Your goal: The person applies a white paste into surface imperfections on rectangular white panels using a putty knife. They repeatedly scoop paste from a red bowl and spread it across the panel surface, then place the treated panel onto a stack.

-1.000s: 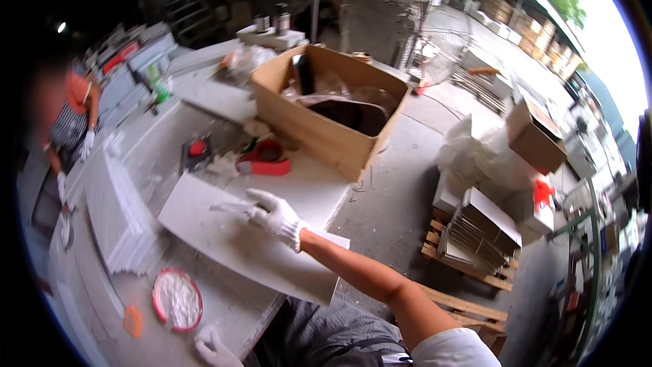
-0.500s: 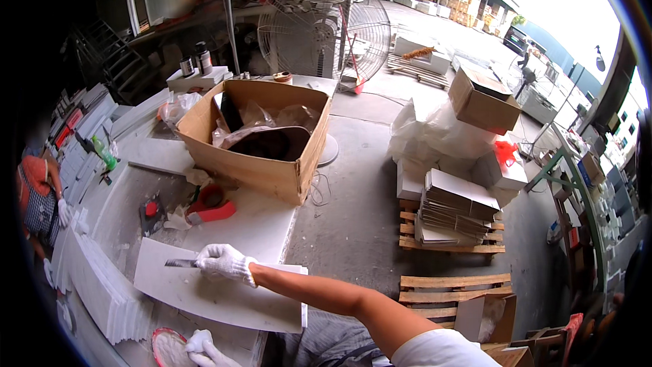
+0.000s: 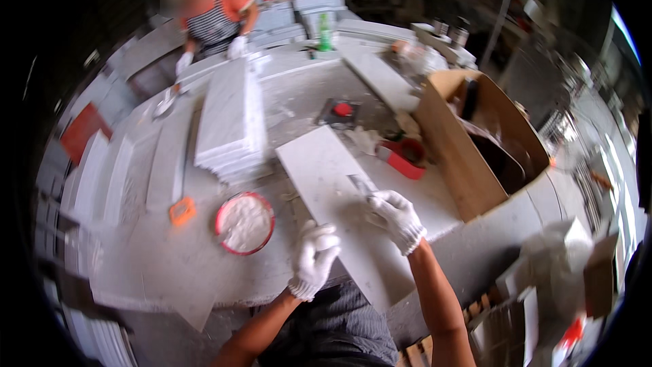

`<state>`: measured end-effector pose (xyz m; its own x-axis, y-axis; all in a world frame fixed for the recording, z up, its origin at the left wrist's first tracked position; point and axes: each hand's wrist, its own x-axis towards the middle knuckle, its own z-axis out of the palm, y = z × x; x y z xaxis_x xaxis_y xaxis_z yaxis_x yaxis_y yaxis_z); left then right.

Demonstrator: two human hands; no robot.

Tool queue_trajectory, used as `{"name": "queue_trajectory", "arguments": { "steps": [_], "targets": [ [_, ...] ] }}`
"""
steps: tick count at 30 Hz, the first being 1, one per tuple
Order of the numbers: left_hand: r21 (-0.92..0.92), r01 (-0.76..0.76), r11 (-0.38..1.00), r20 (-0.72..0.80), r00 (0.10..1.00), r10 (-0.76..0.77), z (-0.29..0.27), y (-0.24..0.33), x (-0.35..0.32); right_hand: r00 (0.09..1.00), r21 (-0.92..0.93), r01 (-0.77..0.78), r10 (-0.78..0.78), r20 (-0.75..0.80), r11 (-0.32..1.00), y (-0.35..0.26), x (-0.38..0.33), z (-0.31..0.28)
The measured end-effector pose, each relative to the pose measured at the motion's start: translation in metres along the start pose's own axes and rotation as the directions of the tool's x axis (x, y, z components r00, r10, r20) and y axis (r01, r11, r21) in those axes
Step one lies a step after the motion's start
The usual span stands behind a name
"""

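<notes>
My right hand [image 3: 396, 220], in a white knitted glove, grips a flat metal scraper [image 3: 361, 183]. The scraper's blade is over a long white marble-look slab [image 3: 339, 194] that lies slantwise in front of me. My left hand [image 3: 314, 258], also gloved, is beside the slab's left edge with its fingers curled; whatever they hold, if anything, blends with the white glove. Left of that hand stands a round red-rimmed tub [image 3: 246, 223] of white paste. An orange tool [image 3: 182, 211], perhaps a tape measure, lies farther left.
A stack of white slabs [image 3: 227, 119] rises beyond the tub. At right stands an open cardboard box [image 3: 454, 163] with plastic and dark pieces inside. Near it are a red tape dispenser [image 3: 405, 156] and a black-and-red tool [image 3: 341, 110]. A co-worker [image 3: 216, 26] stands across the worktable.
The view has swung to the left, bringing the co-worker and slab stack nearer the middle. My left hand has come away from the tub to the slab's edge. The scraper stays in my right hand.
</notes>
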<state>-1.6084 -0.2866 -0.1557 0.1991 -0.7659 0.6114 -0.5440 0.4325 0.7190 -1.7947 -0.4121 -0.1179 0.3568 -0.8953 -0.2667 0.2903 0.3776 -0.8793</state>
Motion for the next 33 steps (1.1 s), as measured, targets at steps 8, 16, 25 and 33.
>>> {"name": "queue_trajectory", "arguments": {
  "steps": [8,16,25,33],
  "targets": [
    [0.082,0.014,0.997,0.033,0.999,-0.016,-0.004,-0.005,-0.011,0.994,-0.336,0.110,-0.111,0.017,0.935,0.004,0.007,0.002],
    [0.071,-0.008,0.997,0.094,0.996,0.001,-0.001,-0.017,-0.014,0.961,-0.656,0.276,-0.227,0.161,0.703,0.007,0.016,0.014],
    [0.064,-0.030,0.997,0.092,0.995,0.024,-0.002,-0.016,-0.012,0.872,-0.915,0.401,-0.323,0.368,0.039,0.013,0.023,0.029],
    [0.042,-0.061,0.997,0.118,0.991,0.056,-0.001,-0.018,-0.010,0.915,-0.921,0.376,-0.115,0.386,-0.098,-0.002,0.017,0.039]
  ]
}}
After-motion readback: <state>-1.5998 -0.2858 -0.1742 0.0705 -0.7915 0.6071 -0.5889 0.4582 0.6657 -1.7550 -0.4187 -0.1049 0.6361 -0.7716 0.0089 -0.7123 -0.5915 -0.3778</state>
